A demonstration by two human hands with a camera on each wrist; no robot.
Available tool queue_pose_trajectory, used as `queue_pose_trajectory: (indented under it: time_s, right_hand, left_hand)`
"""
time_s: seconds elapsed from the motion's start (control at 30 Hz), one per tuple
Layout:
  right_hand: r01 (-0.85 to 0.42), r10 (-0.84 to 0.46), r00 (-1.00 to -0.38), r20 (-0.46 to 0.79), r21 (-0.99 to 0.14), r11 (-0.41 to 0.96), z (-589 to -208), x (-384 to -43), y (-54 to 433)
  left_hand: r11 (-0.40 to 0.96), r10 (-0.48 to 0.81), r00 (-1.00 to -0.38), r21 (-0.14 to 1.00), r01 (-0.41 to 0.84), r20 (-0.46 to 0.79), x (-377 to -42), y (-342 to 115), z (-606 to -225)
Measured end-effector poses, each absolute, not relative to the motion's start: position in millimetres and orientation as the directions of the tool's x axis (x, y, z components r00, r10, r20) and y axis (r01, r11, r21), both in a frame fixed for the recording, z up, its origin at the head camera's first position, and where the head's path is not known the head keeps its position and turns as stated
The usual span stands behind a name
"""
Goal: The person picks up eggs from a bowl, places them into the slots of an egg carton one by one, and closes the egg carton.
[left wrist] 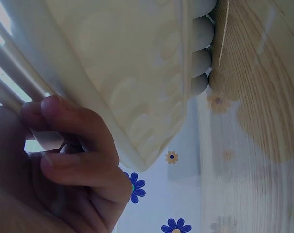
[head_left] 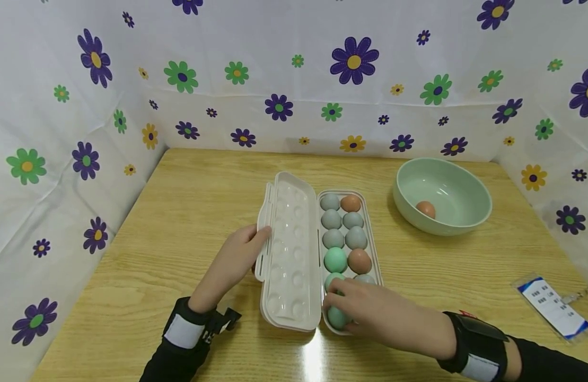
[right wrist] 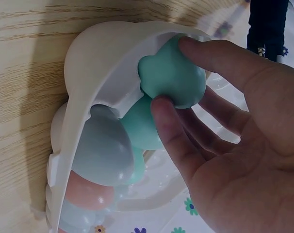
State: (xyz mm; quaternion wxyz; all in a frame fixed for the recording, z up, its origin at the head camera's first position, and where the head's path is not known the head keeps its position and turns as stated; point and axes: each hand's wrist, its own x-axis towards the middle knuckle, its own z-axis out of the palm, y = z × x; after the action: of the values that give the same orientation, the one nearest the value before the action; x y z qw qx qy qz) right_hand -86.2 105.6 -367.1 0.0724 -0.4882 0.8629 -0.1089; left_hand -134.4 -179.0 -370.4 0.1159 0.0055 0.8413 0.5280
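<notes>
A pale egg box (head_left: 371, 239) lies unfolded on the table, its lid (head_left: 290, 254) to the left of the tray. My left hand (head_left: 234, 260) grips the lid's outer edge, with fingers curled in the left wrist view. At the tray's near end my right hand (head_left: 375, 313) pinches a green egg (right wrist: 181, 77) between thumb and fingers. Whether that egg touches its pocket I cannot tell. Beside it, a pocket (right wrist: 115, 92) shows bare. Grey eggs (head_left: 333, 239), green eggs (head_left: 335, 260) and brown eggs (head_left: 359, 261) fill the pockets farther back; my right hand partly hides the near ones.
A light green bowl (head_left: 461, 199) stands at the back right with one brown egg (head_left: 425, 209) in it. A badge in a clear sleeve (head_left: 553, 309) lies at the table's right edge. Flowered cloth (head_left: 317, 79) hangs behind the wooden table (head_left: 198, 196) and at its sides.
</notes>
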Motion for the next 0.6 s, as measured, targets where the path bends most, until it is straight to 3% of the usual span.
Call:
queue_pose_trajectory:
  time_s: [0.6]
  right_hand:
    - [-0.833,-0.863,-0.504,-0.007,-0.261,0.488,-368.8,-85.9,105.5]
  left_hand:
    - [0.429,0.144,-0.973,0.897,-0.101,-0.178,-133.2,-178.9,-370.7]
